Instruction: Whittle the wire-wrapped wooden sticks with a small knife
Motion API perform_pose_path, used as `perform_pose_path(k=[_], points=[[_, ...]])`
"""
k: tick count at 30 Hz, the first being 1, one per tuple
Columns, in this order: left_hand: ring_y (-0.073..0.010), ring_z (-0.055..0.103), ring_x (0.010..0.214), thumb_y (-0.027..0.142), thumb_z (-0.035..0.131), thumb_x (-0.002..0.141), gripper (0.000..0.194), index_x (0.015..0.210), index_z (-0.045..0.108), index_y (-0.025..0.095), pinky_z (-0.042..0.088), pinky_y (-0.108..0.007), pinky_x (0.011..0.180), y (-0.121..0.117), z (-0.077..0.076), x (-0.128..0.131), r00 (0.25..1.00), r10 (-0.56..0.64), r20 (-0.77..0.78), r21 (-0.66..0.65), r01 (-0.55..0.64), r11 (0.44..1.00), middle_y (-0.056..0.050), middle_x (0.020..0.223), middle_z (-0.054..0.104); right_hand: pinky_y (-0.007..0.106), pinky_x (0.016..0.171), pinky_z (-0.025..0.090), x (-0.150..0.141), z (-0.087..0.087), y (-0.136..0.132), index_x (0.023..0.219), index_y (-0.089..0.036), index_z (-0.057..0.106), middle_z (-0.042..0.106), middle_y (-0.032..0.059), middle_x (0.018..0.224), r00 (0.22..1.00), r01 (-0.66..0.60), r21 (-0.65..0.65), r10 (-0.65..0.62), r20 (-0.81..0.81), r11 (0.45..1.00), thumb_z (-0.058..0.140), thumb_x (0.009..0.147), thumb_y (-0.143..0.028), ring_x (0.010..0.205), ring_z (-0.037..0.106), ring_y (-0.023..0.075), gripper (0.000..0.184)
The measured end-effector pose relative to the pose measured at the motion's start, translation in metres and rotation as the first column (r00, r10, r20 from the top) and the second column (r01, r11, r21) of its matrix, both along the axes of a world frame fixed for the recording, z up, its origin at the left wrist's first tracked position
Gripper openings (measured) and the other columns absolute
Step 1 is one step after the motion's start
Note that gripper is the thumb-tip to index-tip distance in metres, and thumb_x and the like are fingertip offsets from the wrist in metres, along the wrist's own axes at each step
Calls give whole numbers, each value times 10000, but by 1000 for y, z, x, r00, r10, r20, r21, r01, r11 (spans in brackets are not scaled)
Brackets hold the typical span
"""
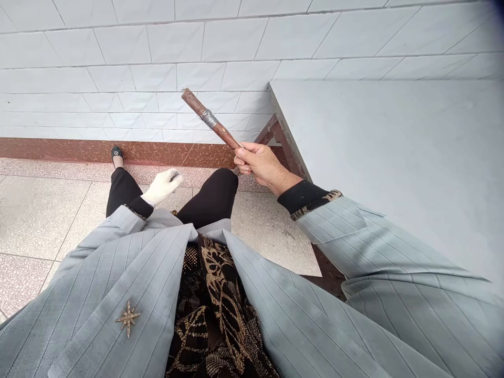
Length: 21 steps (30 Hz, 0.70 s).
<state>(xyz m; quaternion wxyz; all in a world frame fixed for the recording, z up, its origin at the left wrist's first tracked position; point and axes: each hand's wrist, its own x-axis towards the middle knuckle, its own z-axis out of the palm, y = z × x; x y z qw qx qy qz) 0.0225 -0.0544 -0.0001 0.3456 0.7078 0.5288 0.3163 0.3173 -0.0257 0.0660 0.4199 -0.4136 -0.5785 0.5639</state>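
Note:
My right hand (260, 165) is bare and grips the lower end of a reddish-brown wooden stick (200, 108), which slants up and to the left. A band of silver wire or tape (208, 118) wraps the stick around its middle. My left hand (162, 187) wears a white knit glove and rests over my bent knees, away from the stick. It holds nothing, and the glove hides how its fingers lie.
A grey slab (378, 147) on a rust-brown frame (281, 142) stands to the right, against a white tiled wall (129, 79) with a brown skirting band (79, 149). Speckled floor tiles (39, 215) lie below. A black shoe (117, 155) is beyond my knees.

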Motion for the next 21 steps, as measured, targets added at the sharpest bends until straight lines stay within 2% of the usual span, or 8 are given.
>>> perform_pose_path(k=[3, 6, 9, 11, 14, 21], points=[[-117, 498, 550, 373, 579, 905, 285, 700, 469, 209, 370, -267, 584, -1, 6, 1, 995, 60, -78, 35, -57, 998, 41, 578, 499, 200, 399, 192, 0, 0, 0, 927, -189, 601, 406, -80, 583, 1000, -2, -2, 2, 0, 1000, 817, 798, -504, 446, 277, 51, 404], [-120, 473, 562, 359, 593, 900, 321, 658, 443, 211, 353, -268, 578, -1, 8, 1, 988, 128, -88, 75, -121, 990, 33, 562, 489, 201, 399, 189, 0, 0, 0, 928, -188, 597, 406, -81, 585, 1000, -1, -5, 1, 2, 1000, 817, 793, -512, 444, 278, 51, 414], [-115, 510, 556, 318, 525, 946, 227, 757, 558, 196, 394, -256, 578, 1, 5, -1, 989, 149, -15, 63, -148, 987, 19, 620, 547, 200, 398, 191, 1, 0, 0, 919, -196, 584, 408, -82, 586, 1000, 3, -7, -3, 8, 1000, 808, 801, -513, 443, 280, 53, 406], [-108, 539, 543, 306, 502, 968, 189, 915, 639, 188, 429, -241, 568, 1, 2, -3, 991, 118, 56, 21, -119, 993, 15, 661, 582, 201, 397, 193, 1, 1, 0, 922, -197, 584, 409, -82, 586, 1000, 6, -10, -6, 13, 1000, 803, 806, -502, 443, 281, 55, 393], [-97, 571, 546, 308, 500, 992, 214, 1060, 661, 186, 472, -215, 551, 1, 1, -4, 988, 39, 148, -41, -33, 999, 11, 697, 604, 205, 395, 195, 1, 1, 0, 915, -197, 586, 411, -81, 587, 1000, 13, -10, -13, 14, 1000, 793, 814, -487, 440, 284, 56, 371], [-93, 604, 504, 300, 528, 1005, 173, 1034, 633, 166, 502, -202, 514, 3, -8, -5, 975, -74, 210, -81, 92, 992, 15, 642, 627, 210, 398, 191, 0, 2, -1, 901, -195, 577, 406, -83, 581, 1000, 11, -14, -11, 10, 1000, 788, 831, -453, 437, 281, 55, 341]])
